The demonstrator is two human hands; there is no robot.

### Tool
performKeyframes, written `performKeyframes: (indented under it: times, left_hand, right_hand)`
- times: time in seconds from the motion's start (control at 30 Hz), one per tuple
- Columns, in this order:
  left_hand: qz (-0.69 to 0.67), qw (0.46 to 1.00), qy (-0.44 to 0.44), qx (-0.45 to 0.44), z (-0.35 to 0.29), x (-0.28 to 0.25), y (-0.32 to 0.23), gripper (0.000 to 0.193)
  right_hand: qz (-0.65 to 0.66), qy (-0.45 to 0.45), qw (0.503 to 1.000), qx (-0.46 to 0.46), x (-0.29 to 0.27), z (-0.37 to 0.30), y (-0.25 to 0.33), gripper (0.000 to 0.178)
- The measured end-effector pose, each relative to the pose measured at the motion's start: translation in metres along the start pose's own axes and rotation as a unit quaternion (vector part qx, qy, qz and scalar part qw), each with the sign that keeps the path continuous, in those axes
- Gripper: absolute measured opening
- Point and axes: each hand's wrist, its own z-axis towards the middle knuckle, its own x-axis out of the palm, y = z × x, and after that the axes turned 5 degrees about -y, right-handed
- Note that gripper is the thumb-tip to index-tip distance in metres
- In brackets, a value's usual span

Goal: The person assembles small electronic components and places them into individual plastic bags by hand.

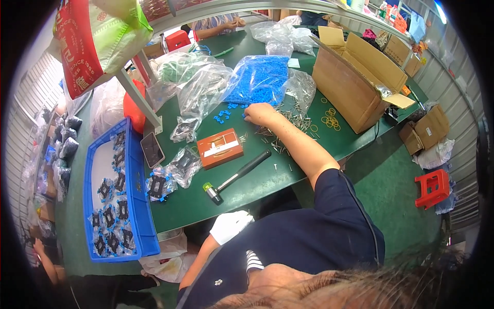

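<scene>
My right hand [261,114] reaches across the green table, its fingers pinched on a small blue plastic piece at the edge of a clear bag of blue pieces [260,77]. Loose blue pieces [222,116] lie left of it, and a heap of screws [290,125] spreads under and right of the wrist. In a white glove, my left hand [231,226] is held low by the table's front edge, fingers curled; what they hold is too small to tell. Between the hands lie a mallet [239,175] and a reddish-brown block [220,148]. A black bracket with blue corners [157,186] lies in plastic wrap.
A blue crate [146,221] of wrapped black brackets stands at the left, near a phone [153,150]. Rubber bands [331,121] and an open cardboard box [345,82] are on the right. Clear bags [203,87] lie farther back. Another person's arms [216,30] show across the table.
</scene>
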Motion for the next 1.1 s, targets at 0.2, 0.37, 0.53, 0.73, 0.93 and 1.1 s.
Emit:
performKeyframes:
  times: [0.2, 0.37, 0.53, 0.73, 0.93, 1.1]
  left_hand:
    - [0.05, 0.997, -0.01, 0.055, -0.002, 0.001, 0.002, 0.03]
    - [-0.006, 0.999, -0.004, -0.042, -0.006, -0.005, -0.011, 0.03]
    - [-0.066, 0.993, -0.008, -0.095, -0.008, -0.009, -0.02, 0.03]
    - [-0.089, 0.99, -0.007, -0.11, -0.009, -0.01, -0.022, 0.03]
    - [-0.061, 0.993, -0.004, -0.102, -0.008, -0.009, -0.015, 0.03]
    - [-0.05, 0.998, 0.002, -0.05, 0.0, -0.005, -0.008, 0.03]
  right_hand:
    - [-0.101, 0.059, 0.993, -0.021, -0.006, 0.017, 0.016, 0.025]
    - [-0.139, 0.038, 0.987, -0.076, -0.005, 0.025, 0.027, 0.022]
    - [-0.159, 0.05, 0.981, -0.1, -0.006, 0.025, 0.025, 0.021]
    - [-0.133, 0.083, 0.984, -0.085, -0.027, 0.011, 0.034, 0.027]
    - [0.352, 0.176, 0.917, -0.063, -0.066, -0.061, 0.063, 0.032]
    - [0.452, 0.309, 0.83, -0.108, -0.063, -0.132, 0.076, 0.026]
